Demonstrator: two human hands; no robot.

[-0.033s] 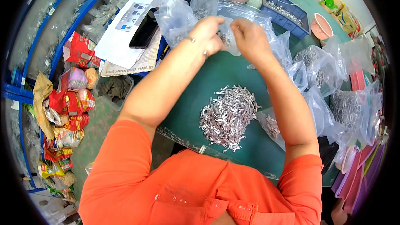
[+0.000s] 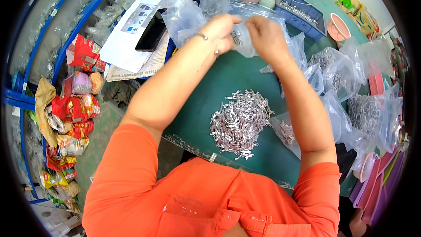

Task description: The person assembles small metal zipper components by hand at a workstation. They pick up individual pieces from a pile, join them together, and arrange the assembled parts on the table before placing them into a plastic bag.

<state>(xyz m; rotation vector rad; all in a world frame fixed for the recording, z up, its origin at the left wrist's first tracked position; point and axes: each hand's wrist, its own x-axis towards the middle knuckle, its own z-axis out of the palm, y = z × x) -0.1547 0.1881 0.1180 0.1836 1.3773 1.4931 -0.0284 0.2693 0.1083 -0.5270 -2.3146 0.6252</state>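
At the far side of the green table (image 2: 206, 101), my left hand (image 2: 220, 31) and my right hand (image 2: 267, 37) are closed on a clear plastic bag (image 2: 246, 47), one at each side of it. Small metal pieces show through the bag beside my left fingers. Both sets of fingertips are partly hidden. Between my forearms, nearer to me, lies a loose pile of silvery zipper sliders (image 2: 241, 123) with pull tabs.
Bags of metal parts (image 2: 364, 114) crowd the right side. A blue crate (image 2: 322, 28) of metal pieces and a pink bowl (image 2: 338, 27) stand far right. A black phone (image 2: 151, 33) lies on papers (image 2: 120, 46) at left, near blue shelving (image 2: 66, 44).
My hands have drawn slightly apart and away from me, and the bag between them is spread wider. The slider pile has not moved.
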